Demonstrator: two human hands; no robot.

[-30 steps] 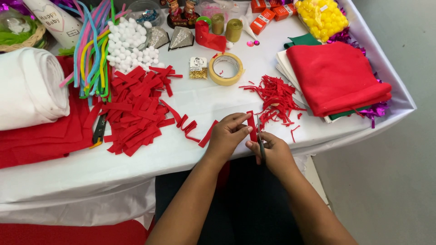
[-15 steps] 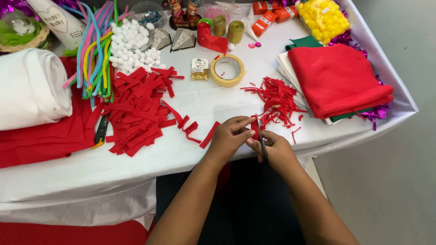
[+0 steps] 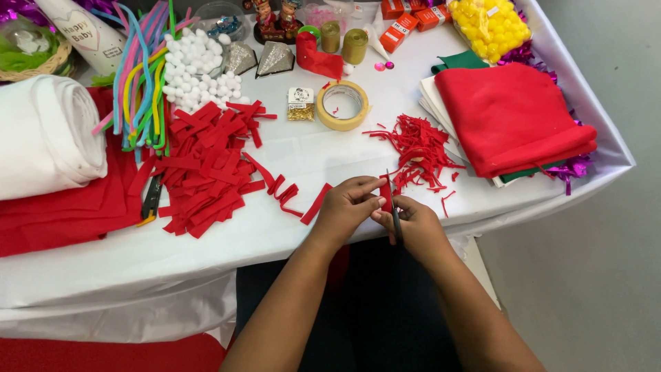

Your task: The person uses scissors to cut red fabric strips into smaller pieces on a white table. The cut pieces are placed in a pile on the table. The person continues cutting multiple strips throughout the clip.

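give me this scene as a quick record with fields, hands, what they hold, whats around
left hand: pinches a small red felt strip
right hand: holds scissors, blades at the strip
cut bits: thin red shreds heaped just beyond the hands
uncut strips: wide red pile to the left
tape roll: flat on the table, behind the shreds
folded red felt: stacked at the right edge
white roll: far left
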